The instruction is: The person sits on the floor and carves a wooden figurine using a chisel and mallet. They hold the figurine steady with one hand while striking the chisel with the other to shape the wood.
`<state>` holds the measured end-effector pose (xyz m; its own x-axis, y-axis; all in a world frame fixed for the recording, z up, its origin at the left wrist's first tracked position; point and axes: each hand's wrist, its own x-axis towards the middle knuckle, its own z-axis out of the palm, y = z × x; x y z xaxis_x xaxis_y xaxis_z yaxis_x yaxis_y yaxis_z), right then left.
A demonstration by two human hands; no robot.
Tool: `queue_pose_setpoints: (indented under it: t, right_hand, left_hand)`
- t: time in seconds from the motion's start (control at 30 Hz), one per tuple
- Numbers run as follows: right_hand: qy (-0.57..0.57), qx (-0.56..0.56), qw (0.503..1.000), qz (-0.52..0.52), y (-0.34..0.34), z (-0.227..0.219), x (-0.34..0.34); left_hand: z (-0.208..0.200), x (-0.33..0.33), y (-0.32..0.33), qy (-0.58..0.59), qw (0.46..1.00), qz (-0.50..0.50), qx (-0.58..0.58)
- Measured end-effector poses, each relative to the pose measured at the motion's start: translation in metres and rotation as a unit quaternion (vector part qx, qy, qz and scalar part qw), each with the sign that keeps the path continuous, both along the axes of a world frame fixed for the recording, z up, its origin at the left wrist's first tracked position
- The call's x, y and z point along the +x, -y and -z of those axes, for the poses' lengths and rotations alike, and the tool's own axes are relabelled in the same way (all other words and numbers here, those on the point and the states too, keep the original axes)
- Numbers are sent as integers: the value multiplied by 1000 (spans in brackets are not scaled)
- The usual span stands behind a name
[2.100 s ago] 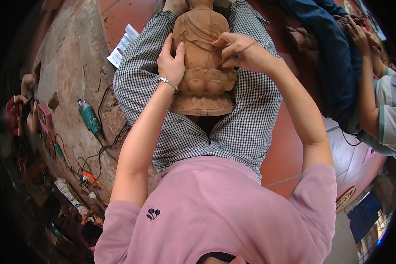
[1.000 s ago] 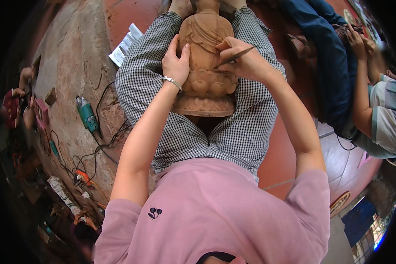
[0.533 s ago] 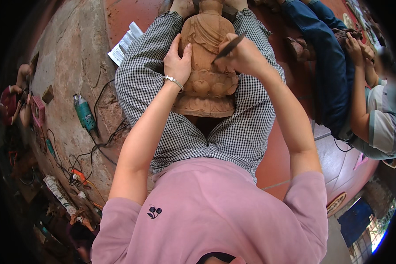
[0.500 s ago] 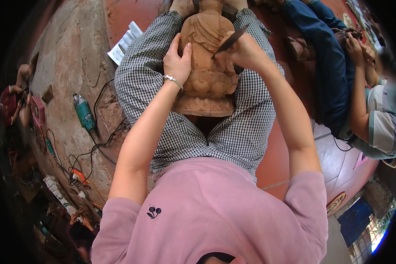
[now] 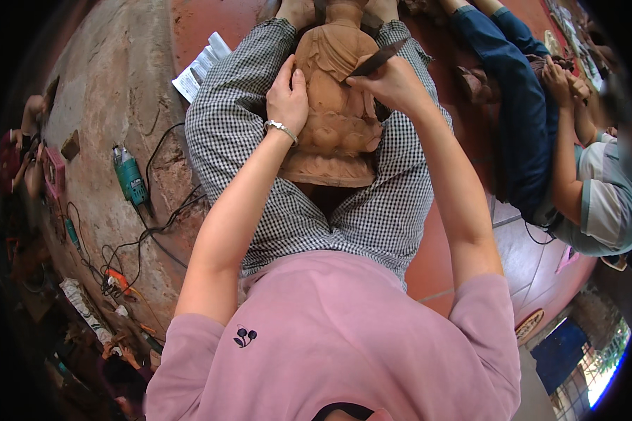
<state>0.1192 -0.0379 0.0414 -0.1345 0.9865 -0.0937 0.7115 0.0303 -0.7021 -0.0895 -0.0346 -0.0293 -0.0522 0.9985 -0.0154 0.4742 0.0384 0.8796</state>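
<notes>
A carved wooden statue (image 5: 331,95) with draped robes and a petalled base lies between my legs, its base toward me. My left hand (image 5: 288,99) is pressed along its left side, thumb on the surface and fingers round the edge. In my right hand (image 5: 390,83) I grip a dark flat-bladed knife (image 5: 377,59), held slantwise over the right part of the statue's robe. The knife's lower end is at the carved folds; whether it touches the wood I cannot tell.
A green power tool (image 5: 130,175) with black cords lies on the worn floor to the left. Folded paper (image 5: 202,69) lies beside my left leg. To the right sits another person in jeans (image 5: 516,105), hands on a dark carved piece. More people are at the far left.
My right hand has shifted slightly, and the knife now lies at a flatter slant, its lower end farther up the robe. My left hand stays on the statue's side.
</notes>
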Motion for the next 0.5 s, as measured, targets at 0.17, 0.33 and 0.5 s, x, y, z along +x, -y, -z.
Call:
queue_pose_setpoints:
  t: [0.17, 0.33, 0.5]
  right_hand:
    - [-140, -14, 987, 79, 5, 4, 2]
    - [-26, 17, 997, -70, 3, -8, -15]
    - [55, 59, 994, -67, -6, -17, -33]
  left_hand:
    - [8, 0, -1, 13, 999, -20, 39]
    - [13, -2, -1, 39, 997, -39, 50]
    - [5, 1, 4, 66, 996, -52, 39]
